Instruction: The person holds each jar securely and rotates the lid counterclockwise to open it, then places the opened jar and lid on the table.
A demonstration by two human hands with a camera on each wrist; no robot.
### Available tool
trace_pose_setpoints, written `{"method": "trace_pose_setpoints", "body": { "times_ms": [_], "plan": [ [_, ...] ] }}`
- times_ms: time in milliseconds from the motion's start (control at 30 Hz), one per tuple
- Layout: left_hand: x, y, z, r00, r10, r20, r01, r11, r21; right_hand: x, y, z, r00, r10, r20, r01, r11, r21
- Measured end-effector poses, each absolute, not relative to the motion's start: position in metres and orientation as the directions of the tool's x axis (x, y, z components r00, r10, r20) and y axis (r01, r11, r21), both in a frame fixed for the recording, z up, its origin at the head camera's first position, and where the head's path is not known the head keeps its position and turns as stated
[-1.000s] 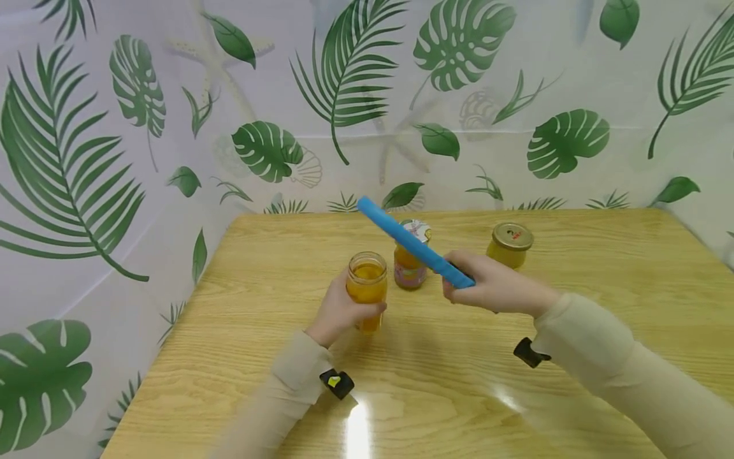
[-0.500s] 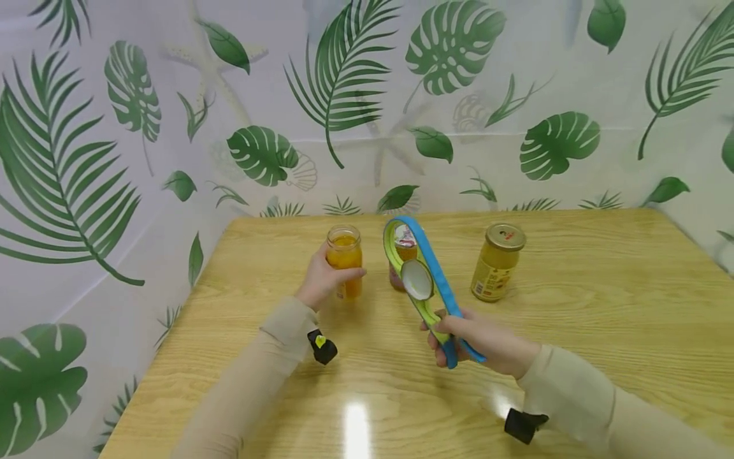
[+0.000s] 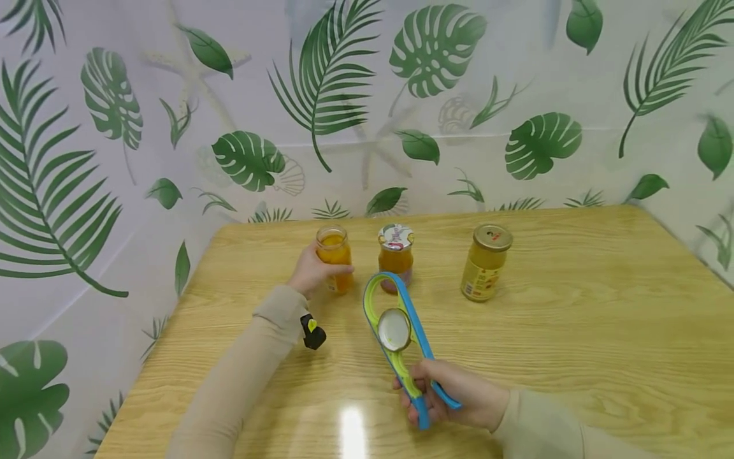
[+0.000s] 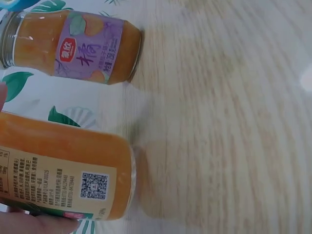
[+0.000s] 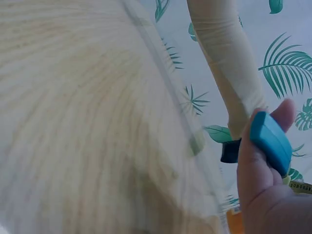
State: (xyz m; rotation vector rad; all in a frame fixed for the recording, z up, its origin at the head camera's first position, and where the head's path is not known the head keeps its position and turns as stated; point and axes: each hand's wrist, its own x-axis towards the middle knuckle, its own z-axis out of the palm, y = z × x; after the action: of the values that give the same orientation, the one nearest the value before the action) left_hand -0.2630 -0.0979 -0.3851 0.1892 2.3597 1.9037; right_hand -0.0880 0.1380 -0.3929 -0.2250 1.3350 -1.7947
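My left hand (image 3: pixel 312 271) grips an open glass jar (image 3: pixel 334 248) of orange contents, upright on the table at the left. Its mouth is uncovered, and a label with a square code faces the left wrist view. Lower down in the head view, my right hand (image 3: pixel 453 392) holds a blue and green jar opener (image 3: pixel 415 319) by its handles, raised over the table. A round lid (image 3: pixel 394 329) sits between the opener's arms, its white inner side showing. In the right wrist view the thumb and fingers wrap the blue handle (image 5: pixel 270 141).
A closed jar with a purple label (image 4: pixel 87 48) stands just right of the open jar. Farther right is a closed yellow jar (image 3: pixel 484 264) with a gold lid. A leaf-print cloth (image 3: pixel 367 108) hangs behind the wooden table (image 3: pixel 573 319).
The left hand has moved the open jar back and left to the table. The right hand has drawn the opener down towards me and turned it, so the lid in it shows.
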Motion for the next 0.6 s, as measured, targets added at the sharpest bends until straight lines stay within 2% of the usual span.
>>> {"method": "trace_pose_setpoints", "body": {
  "times_ms": [233, 433, 600],
  "plan": [
    [-0.274, -0.102, -0.392, -0.983, 0.180, -0.041, 0.005, 0.246, 0.969, -0.088, 0.121, -0.406, -0.556, -0.768, -0.318, 0.625, -0.134, -0.769],
    [-0.277, -0.104, -0.393, -0.981, 0.183, -0.056, 0.003, 0.306, 0.952, -0.090, 0.108, -0.408, -0.559, -0.755, -0.344, 0.665, -0.160, -0.730],
    [-0.282, -0.106, -0.391, -0.980, 0.189, -0.057, 0.003, 0.304, 0.953, -0.095, 0.097, -0.410, -0.551, -0.765, -0.334, 0.679, -0.178, -0.713]
  ]
}}
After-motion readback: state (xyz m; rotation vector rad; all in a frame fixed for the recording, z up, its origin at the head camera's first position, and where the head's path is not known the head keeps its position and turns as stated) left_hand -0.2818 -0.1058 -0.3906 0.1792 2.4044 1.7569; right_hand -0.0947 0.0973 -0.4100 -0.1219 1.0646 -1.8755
